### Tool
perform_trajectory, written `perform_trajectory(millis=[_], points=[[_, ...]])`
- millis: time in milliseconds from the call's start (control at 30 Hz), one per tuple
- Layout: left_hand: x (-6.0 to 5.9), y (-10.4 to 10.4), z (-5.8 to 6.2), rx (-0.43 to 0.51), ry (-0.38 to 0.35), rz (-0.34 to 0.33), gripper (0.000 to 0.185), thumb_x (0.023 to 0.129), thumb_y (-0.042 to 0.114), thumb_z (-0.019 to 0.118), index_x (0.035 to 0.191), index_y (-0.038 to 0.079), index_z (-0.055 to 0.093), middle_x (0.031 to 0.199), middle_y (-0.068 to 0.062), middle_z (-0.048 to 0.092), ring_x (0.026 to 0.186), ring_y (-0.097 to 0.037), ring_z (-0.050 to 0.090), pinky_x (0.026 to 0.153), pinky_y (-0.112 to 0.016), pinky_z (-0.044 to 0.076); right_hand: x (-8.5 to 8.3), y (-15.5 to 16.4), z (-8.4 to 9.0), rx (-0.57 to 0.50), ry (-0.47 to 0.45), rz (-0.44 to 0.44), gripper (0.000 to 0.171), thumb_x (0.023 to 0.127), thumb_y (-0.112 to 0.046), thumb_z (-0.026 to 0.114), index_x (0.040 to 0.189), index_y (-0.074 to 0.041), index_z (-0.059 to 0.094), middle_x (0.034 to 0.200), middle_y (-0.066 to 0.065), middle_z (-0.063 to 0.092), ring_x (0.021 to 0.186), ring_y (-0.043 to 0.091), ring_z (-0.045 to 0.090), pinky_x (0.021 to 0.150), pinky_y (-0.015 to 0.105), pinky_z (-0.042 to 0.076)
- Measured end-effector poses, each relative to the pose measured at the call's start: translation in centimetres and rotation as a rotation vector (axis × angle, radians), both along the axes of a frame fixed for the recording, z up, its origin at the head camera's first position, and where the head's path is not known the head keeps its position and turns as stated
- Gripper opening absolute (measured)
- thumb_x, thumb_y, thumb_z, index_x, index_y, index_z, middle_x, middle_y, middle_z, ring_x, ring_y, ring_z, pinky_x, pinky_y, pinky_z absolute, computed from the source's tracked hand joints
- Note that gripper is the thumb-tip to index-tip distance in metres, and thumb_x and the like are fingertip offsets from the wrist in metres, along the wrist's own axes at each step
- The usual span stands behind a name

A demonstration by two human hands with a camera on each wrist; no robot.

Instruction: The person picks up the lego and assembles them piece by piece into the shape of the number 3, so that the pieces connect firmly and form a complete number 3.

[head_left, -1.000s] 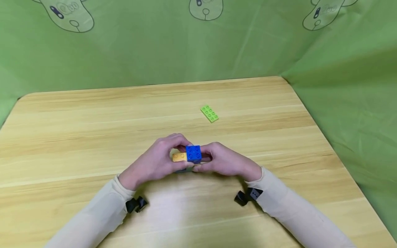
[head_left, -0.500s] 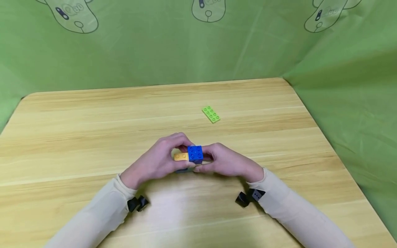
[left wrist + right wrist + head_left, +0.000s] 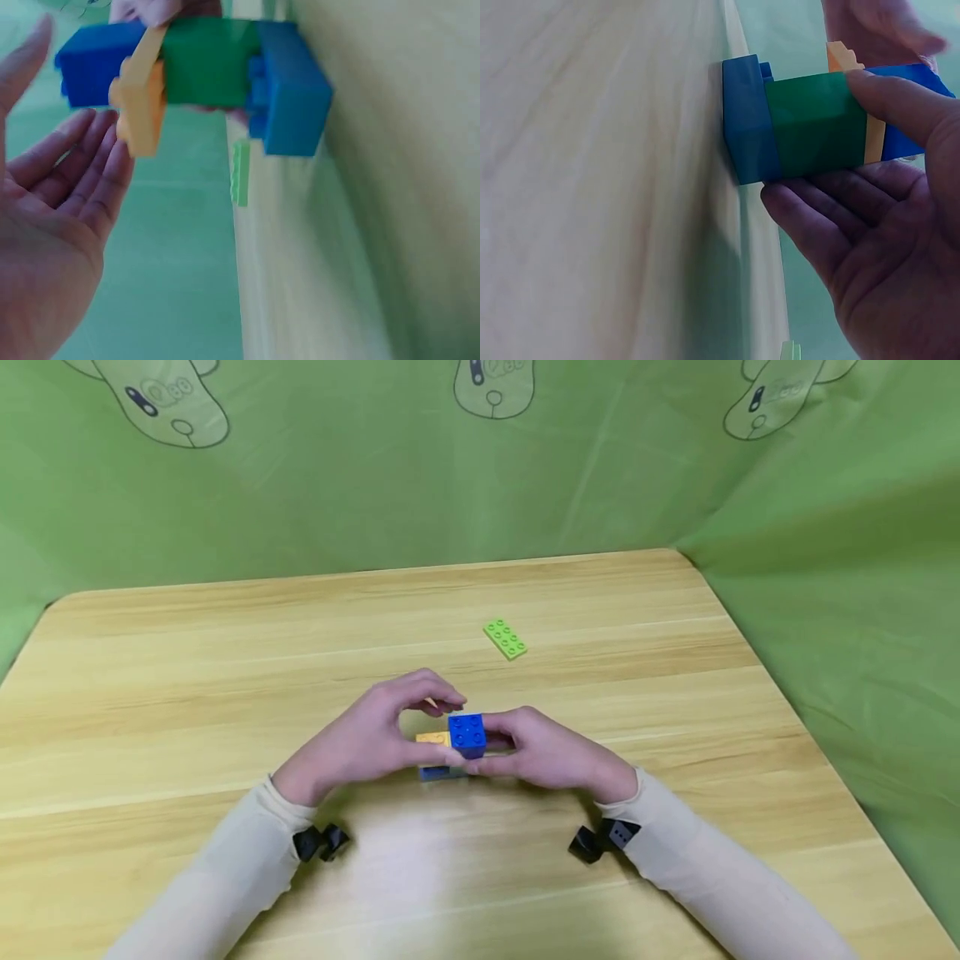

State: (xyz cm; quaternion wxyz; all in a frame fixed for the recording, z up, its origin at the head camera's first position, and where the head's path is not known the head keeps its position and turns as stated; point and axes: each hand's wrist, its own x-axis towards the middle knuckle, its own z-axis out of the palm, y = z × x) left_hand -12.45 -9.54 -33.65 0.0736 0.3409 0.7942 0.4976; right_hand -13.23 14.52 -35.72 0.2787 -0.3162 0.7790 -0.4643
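Bricks: two blue (image 3: 467,732), one green (image 3: 815,124), one orange plate (image 3: 432,739), stacked; one lime plate (image 3: 506,637) apart.

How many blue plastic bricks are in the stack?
2: the top blue plastic brick, above the thin orange plate, and the bottom blue plastic brick, on the wooden table. None seem hidden.

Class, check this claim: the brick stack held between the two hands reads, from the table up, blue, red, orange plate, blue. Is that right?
Not quite. The second brick is green, not red, as the right wrist view shows. The rest holds for the stack: blue, green, orange plate, blue.
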Motion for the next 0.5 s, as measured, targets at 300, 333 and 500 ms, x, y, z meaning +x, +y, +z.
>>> perform_trajectory(millis=[300, 333, 500], points=[[-2.6, -1.1, 0.3, 0.128, -0.093, 0.04, 0.029, 0.092, 0.017, 0.072, 0.118, 0.006, 0.066, 0.115, 0.0, 0.065, 0.107, -0.018, 0.061, 0.095, -0.034, 0.049, 0.0, 0.0, -0.2, 0.017, -0.023, -0.008, 0.034, 0.092, -0.016, 0.072, 0.122, -0.003, 0.064, 0.112, -0.001, 0.069, 0.104, 0.012, 0.065, 0.093, 0.029, 0.051], [-2.9, -1.1, 0.2, 0.126, -0.095, 0.046, 0.029, 0.093, 0.017, 0.071, 0.119, 0.005, 0.065, 0.116, -0.001, 0.065, 0.107, -0.018, 0.061, 0.095, -0.034, 0.049, 0.0, 0.0, -0.2, 0.022, -0.025, -0.011, 0.034, 0.092, -0.016, 0.072, 0.122, -0.003, 0.064, 0.112, -0.002, 0.069, 0.104, 0.011, 0.065, 0.093, 0.028, 0.051], [-4.2, -1.0, 0.2, 0.107, -0.116, 0.1, 0.029, 0.097, 0.017, 0.065, 0.123, 0.004, 0.066, 0.119, -0.004, 0.066, 0.11, -0.017, 0.061, 0.094, -0.032, 0.05, 0.0, 0.0, -0.1, 0.062, -0.022, -0.019, 0.035, 0.092, -0.018, 0.072, 0.122, -0.004, 0.064, 0.111, -0.004, 0.069, 0.102, 0.01, 0.064, 0.092, 0.027, 0.051]])
